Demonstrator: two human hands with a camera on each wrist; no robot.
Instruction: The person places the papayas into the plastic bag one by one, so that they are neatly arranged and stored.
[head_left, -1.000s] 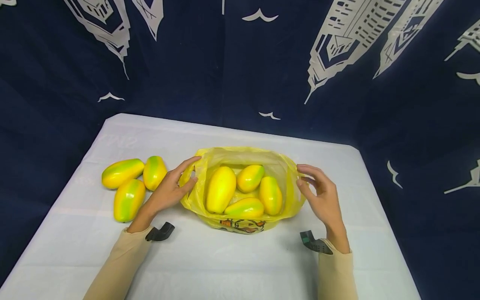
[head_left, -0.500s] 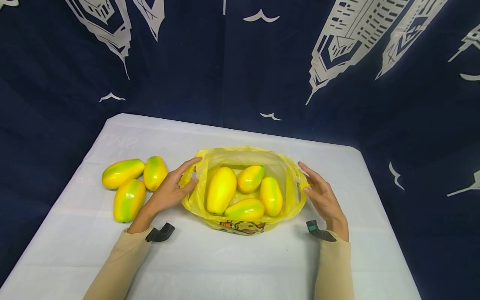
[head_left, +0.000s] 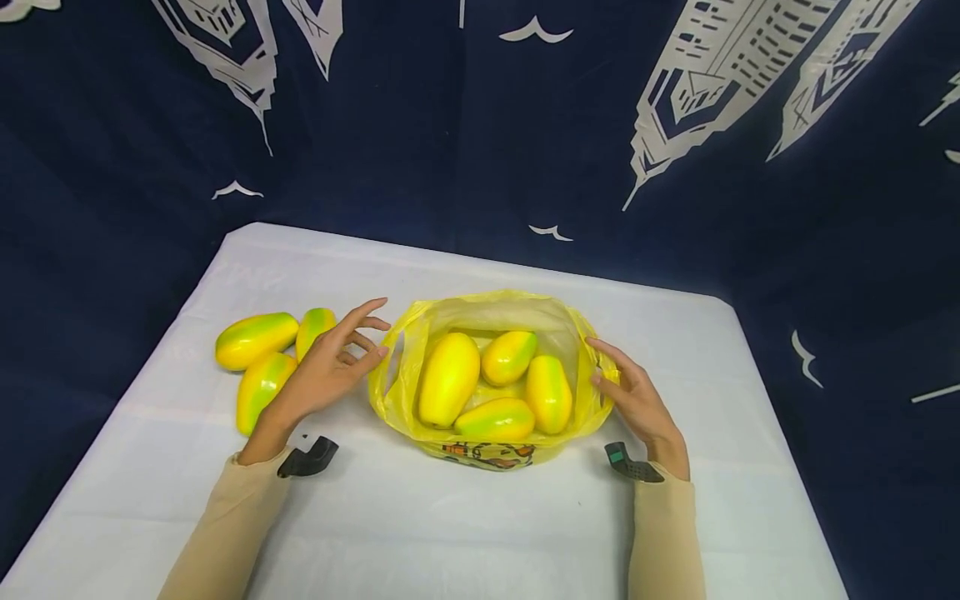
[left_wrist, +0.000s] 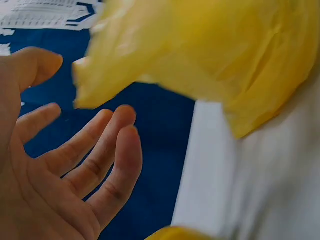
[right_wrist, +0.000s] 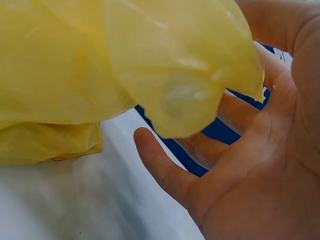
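A yellow plastic bag (head_left: 480, 450) stands on the table with its mouth spread wide. Inside lie several mango-like fruits (head_left: 447, 379), yellow with green streaks. My left hand (head_left: 322, 375) is just off the bag's left handle, fingers loosely bent and holding nothing. In the left wrist view a gap separates the left hand (left_wrist: 75, 175) from the bag (left_wrist: 200, 50). At the bag's right rim, my right hand (head_left: 641, 404) touches the plastic with fingertips and thumb. The right wrist view shows the right hand's (right_wrist: 250, 175) fingers spread loosely around the bag's edge (right_wrist: 185, 100), some fingertips hidden by plastic.
Three more yellow-green fruits (head_left: 257, 342) lie close together left of the bag, partly behind the left hand. A white cloth covers the table (head_left: 450, 533). Behind it hangs a dark blue curtain (head_left: 450, 150) with white building prints.
My left hand has let go of the bag's left rim and drawn back leftward. My right hand moved off the right rim, then came back to it. The fruits stay in place.
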